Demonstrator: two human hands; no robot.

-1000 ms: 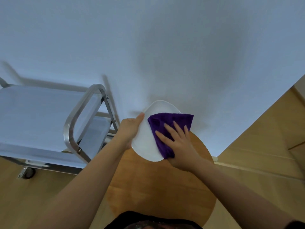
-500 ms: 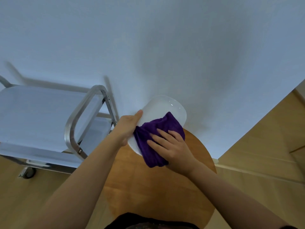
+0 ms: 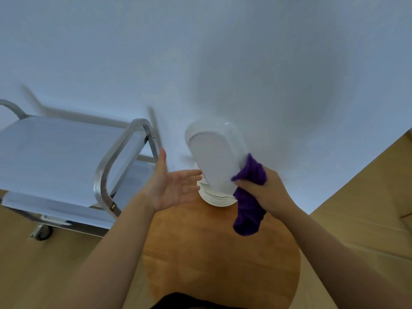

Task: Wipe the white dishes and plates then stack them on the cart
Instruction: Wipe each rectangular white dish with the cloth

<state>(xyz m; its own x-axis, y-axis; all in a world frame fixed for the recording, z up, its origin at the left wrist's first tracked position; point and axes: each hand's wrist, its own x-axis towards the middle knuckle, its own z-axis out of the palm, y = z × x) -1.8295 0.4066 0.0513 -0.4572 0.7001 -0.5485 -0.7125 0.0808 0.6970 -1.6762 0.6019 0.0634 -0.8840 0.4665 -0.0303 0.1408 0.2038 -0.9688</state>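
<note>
In the head view, a white dish (image 3: 217, 159) is held tilted on edge in the air, its underside turned toward the camera, above a stack of white plates (image 3: 217, 197) that rests at the far edge of a round wooden table (image 3: 218, 253). The dish is gripped at its lower right rim by the right hand (image 3: 265, 192), whose fingers are closed on it through a bunched purple cloth (image 3: 248, 210); the cloth's loose end hangs below the fist. The left hand (image 3: 171, 186) is spread wide, palm up, fingers pointed toward the dish and just short of it, holding nothing. The steel cart (image 3: 66, 157) stands to the left, near the table, its top shelf bare.
</note>
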